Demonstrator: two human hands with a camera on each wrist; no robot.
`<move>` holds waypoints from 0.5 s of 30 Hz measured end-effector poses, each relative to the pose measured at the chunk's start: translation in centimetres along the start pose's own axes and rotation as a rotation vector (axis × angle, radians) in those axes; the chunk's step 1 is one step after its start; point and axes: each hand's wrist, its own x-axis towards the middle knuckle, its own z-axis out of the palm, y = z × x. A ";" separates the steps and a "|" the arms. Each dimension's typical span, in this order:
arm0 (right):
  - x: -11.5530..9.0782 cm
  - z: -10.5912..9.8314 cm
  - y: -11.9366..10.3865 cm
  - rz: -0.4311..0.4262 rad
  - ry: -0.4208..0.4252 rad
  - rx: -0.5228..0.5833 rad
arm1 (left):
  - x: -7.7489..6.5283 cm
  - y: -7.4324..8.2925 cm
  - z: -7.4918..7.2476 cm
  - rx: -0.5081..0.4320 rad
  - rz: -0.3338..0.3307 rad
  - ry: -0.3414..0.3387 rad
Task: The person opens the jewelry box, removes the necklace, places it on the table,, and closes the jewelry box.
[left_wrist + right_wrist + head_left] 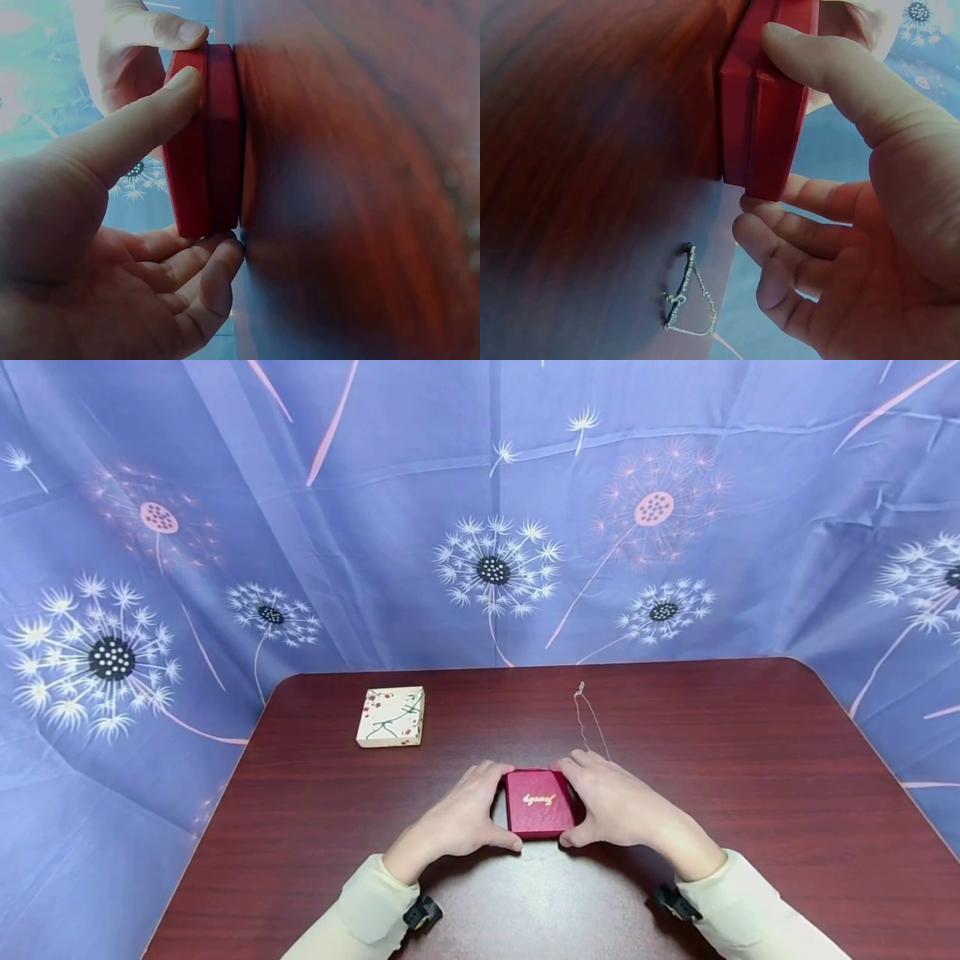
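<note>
A small red jewelry box (pixel 540 804) sits on the table with its lid on, and gold lettering on top reads upside down in the head view. My left hand (pixel 470 811) grips its left side, thumb at the near edge and fingers at the far edge. From the other side my right hand (pixel 617 799) grips it the same way. In the left wrist view a seam runs along the side of the box (pixel 225 135). Just beyond my right fingers lies a thin silver chain necklace (pixel 581 714), partly hidden by that hand in the head view.
Toward the back left of the dark red-brown wooden table (pixel 315 827) lies a cream box (pixel 392 717) with a floral print. A blue curtain (pixel 375 527) with dandelion patterns hangs behind the table and along its sides.
</note>
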 end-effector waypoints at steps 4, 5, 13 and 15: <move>0.1 0.0 0.0 0.012 -0.007 -0.005 | 0.0 0.0 0.0 0.025 0.008 0.001; 0.1 0.0 0.0 0.010 -0.006 -0.007 | 0.0 0.0 -0.1 0.031 0.009 0.001; 0.0 0.0 0.0 0.027 -0.022 -0.010 | 0.0 0.0 -0.1 0.058 0.008 -0.005; -0.1 0.0 0.0 0.024 -0.021 -0.006 | 0.0 0.0 0.0 0.060 0.007 -0.006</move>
